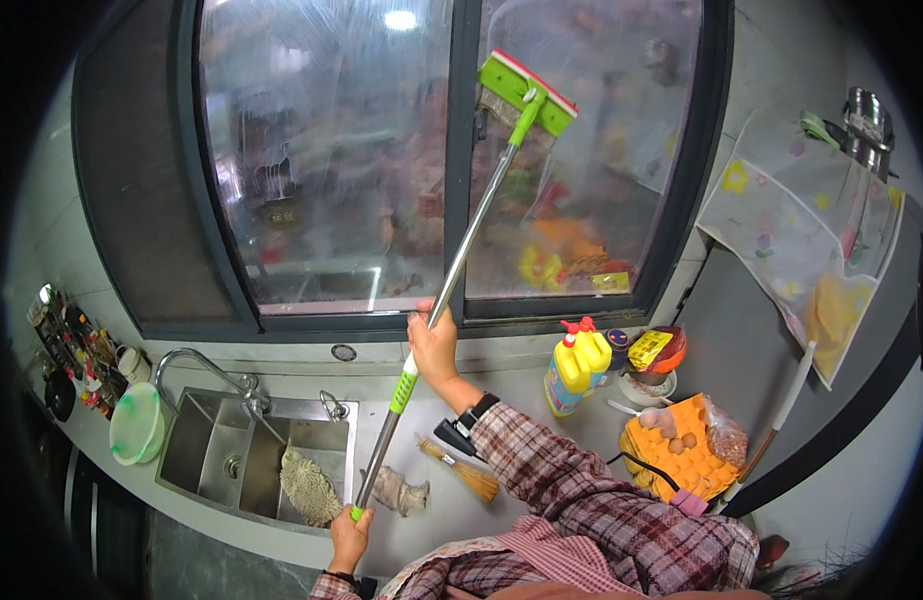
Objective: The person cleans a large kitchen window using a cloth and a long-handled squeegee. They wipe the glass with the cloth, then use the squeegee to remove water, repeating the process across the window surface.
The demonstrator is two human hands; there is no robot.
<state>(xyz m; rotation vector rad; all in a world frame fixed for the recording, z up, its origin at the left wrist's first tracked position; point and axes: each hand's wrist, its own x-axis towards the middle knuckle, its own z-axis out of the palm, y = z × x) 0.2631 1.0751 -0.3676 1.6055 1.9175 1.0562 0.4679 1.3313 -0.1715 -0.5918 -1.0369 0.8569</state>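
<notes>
A window squeegee with a green head and a red-and-white edge rests against the right pane of a sliding window. Its metal pole slants down to the lower left. My right hand grips the pole just above its green-and-white collar. Lower down, my left hand closes around the green end of the pole, beside the sink. Wet streaks and foam cover the left pane. Behind the squeegee head, a greyish cloth shows in part.
Below the window is a double steel sink with a chenille mitt and a faucet. Around it are a green basin, a rag, a straw brush, yellow bottles and an orange egg tray holding several eggs.
</notes>
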